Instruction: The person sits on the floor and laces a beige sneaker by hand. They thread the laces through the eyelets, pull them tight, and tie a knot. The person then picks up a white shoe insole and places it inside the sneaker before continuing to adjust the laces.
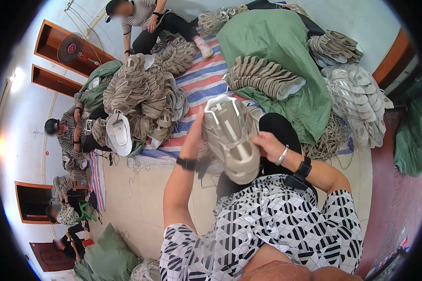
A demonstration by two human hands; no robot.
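Note:
A beige and taupe shoe upper [237,150] with pale strips is held up in front of my torso. My left hand [200,133] closes around its left side, with most of the fingers hidden behind it. My right hand [268,145] pinches its right edge between thumb and fingers. Just beyond it, a fanned row of similar shoe uppers [262,77] lies on a green woven sack [272,35]. To the left, a large heap of stacked uppers [143,89] sits on the striped sheet, and one upper with a white inside [119,133] rests at its near edge.
Clear-bagged uppers [356,98] stand at the right, beside a pile of tan cords or straps [330,138]. A striped sheet [199,79] covers part of the tiled floor [140,201]. Several people sit working along the left and far sides. A fan [71,48] and a green sack [108,250] are leftward.

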